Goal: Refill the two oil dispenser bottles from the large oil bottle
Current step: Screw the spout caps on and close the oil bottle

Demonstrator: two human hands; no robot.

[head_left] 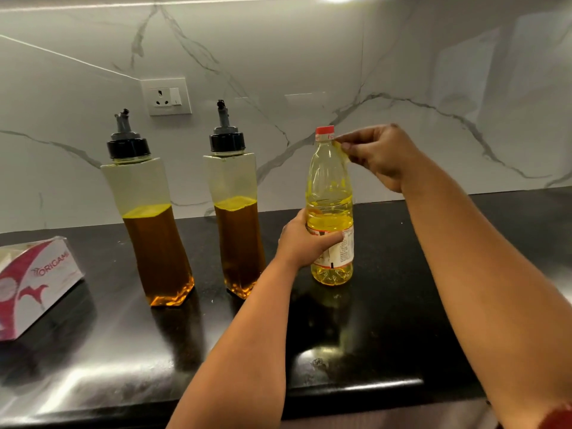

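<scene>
Right hand [379, 156]: thumb and forefinger were pinched together just beside the red cap [324, 132], at the neck of the large oil bottle [330, 209]. They looked closed on a thin yellowish strip at the neck, possibly a seal tab; too small to confirm. Other fingers were loosely curled. Fingertips were beside the cap, not around it.

Left hand [305, 241]: wrapped around the bottle's lower half at the label [343, 249], fingers closed on it from the left side, thumb across the front. Firm grip, bottle upright.

Large oil bottle: clear plastic, pale yellow oil up to roughly the middle, cap on. It stood on the black countertop [387, 320], right of centre.

Left of it, two oil dispenser bottles, both upright, both capped with black collars and grey pour spouts. Near one [236, 218] was just beside the left wrist, not touching as far as I could tell. Far one [148, 218] stood well apart to the left. Each held darker amber oil to about half height.

Far left: a white and red ORIGAMI box [34, 286] lay on the counter.

Behind: white marble-look backsplash [402, 72] with a socket and switch plate [166, 96] between the two dispenser spouts.
</scene>
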